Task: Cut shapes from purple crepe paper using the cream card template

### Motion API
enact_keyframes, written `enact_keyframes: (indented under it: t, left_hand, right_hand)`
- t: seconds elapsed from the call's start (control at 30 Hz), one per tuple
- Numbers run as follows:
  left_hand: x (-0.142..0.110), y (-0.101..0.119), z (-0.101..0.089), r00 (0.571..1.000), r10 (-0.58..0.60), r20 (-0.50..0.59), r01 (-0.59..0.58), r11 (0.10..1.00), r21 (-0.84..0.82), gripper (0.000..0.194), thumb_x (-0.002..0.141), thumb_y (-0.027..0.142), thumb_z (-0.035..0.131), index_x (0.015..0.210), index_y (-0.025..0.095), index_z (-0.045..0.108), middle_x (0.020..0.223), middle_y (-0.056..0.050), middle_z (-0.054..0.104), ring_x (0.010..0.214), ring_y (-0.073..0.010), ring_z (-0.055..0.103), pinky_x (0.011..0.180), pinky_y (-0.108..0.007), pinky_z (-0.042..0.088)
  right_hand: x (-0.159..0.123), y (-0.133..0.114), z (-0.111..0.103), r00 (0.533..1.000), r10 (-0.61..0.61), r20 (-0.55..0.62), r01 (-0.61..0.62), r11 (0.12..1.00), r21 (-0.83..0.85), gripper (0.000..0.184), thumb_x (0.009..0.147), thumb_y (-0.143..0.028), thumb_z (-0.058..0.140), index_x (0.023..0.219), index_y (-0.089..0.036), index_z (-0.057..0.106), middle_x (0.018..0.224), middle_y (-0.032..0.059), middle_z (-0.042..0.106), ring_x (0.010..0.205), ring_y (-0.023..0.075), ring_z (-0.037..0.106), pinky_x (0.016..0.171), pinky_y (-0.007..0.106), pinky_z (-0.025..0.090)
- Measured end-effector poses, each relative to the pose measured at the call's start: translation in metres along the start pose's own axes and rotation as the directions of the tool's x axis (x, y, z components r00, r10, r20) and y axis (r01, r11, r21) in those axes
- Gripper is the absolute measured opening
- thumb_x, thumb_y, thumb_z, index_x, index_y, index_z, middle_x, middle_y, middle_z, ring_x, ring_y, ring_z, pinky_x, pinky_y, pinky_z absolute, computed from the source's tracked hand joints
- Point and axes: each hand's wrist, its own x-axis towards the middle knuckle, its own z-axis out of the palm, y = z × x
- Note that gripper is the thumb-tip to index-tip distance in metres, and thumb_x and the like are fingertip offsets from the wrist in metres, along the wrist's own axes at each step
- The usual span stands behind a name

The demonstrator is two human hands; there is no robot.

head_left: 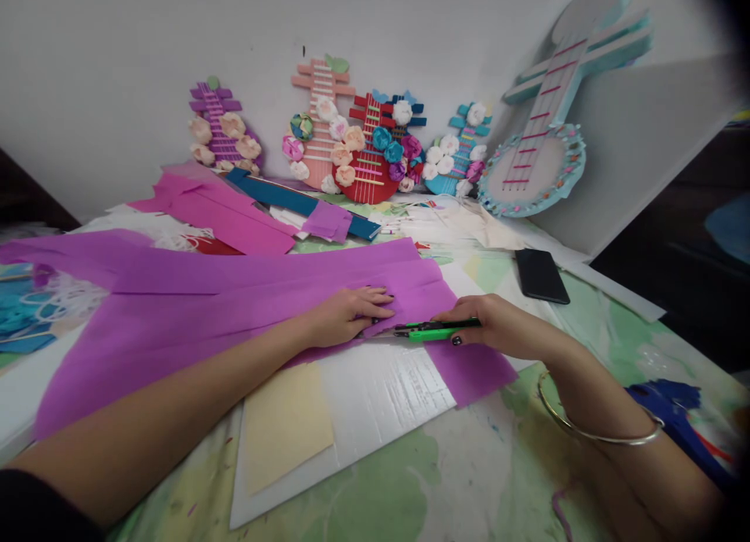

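Note:
My left hand (350, 314) lies flat on a wide sheet of purple crepe paper (246, 272), fingers stretched out and pressing it down. In my right hand (495, 321) is a green-and-black utility knife (433, 331), held low over the paper with its metal end pointing left, close to my left fingertips. Below the knife, a purple paper flap (474, 374) lies over the right end of a white board (375, 401). A pale yellow paper square (287, 425) rests on that board. The blade's exact contact with the paper is hard to make out.
Several flower-decorated paper lutes (369, 155) lean against the wall, with a larger pale one (539, 144) at right. A black phone-like slab (542, 275) lies beyond my right hand. Pink paper (216, 206) lies at back left, and a dark blue object (673, 417) sits by my right forearm.

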Motion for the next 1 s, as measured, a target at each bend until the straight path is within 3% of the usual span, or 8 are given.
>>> enact_keyframes:
  t: [0.2, 0.7, 0.9, 1.0]
  left_hand:
    - [0.000, 0.000, 0.001, 1.000, 0.002, 0.000, -0.002, 1.000, -0.003, 0.040, 0.090, 0.009, 0.049, 0.126, 0.023, 0.061, 0.139, -0.007, 0.052, 0.136, -0.0203, 0.040, 0.115, -0.047, 0.029]
    - [0.000, -0.002, 0.002, 1.000, 0.015, -0.020, -0.015, 1.000, -0.025, 0.045, 0.088, 0.006, 0.050, 0.125, 0.028, 0.061, 0.138, -0.005, 0.053, 0.135, -0.0199, 0.042, 0.114, -0.048, 0.029]
    - [0.000, -0.001, 0.001, 1.000, 0.005, -0.024, -0.006, 1.000, -0.028, 0.043, 0.089, 0.007, 0.049, 0.126, 0.026, 0.061, 0.138, -0.006, 0.054, 0.134, -0.0197, 0.043, 0.114, -0.048, 0.030]
    - [0.000, 0.000, 0.001, 1.000, 0.003, -0.026, -0.004, 0.999, -0.034, 0.042, 0.089, 0.008, 0.049, 0.126, 0.026, 0.061, 0.138, -0.006, 0.054, 0.134, -0.0196, 0.043, 0.114, -0.048, 0.030]
  right_hand:
    - [-0.003, 0.003, -0.003, 0.999, 0.032, 0.003, -0.032, 0.999, 0.032, 0.028, 0.081, -0.021, 0.058, 0.103, -0.026, 0.075, 0.100, 0.0002, 0.073, 0.088, 0.0212, 0.063, 0.077, 0.029, 0.048]
    - [-0.005, 0.008, -0.006, 0.999, 0.037, 0.029, -0.038, 0.998, 0.052, 0.037, 0.080, -0.021, 0.058, 0.114, -0.027, 0.072, 0.105, 0.0016, 0.073, 0.090, 0.0224, 0.063, 0.081, 0.032, 0.049]
    - [-0.008, 0.007, -0.011, 0.990, -0.014, 0.143, -0.009, 0.986, 0.165, 0.038, 0.081, -0.022, 0.058, 0.117, -0.027, 0.070, 0.105, 0.0010, 0.073, 0.090, 0.0207, 0.063, 0.081, 0.031, 0.049]
    - [-0.012, 0.010, -0.014, 0.991, -0.018, 0.129, -0.006, 0.983, 0.184, 0.036, 0.082, -0.026, 0.060, 0.116, -0.026, 0.070, 0.102, 0.0021, 0.073, 0.085, 0.0196, 0.063, 0.077, 0.030, 0.049]
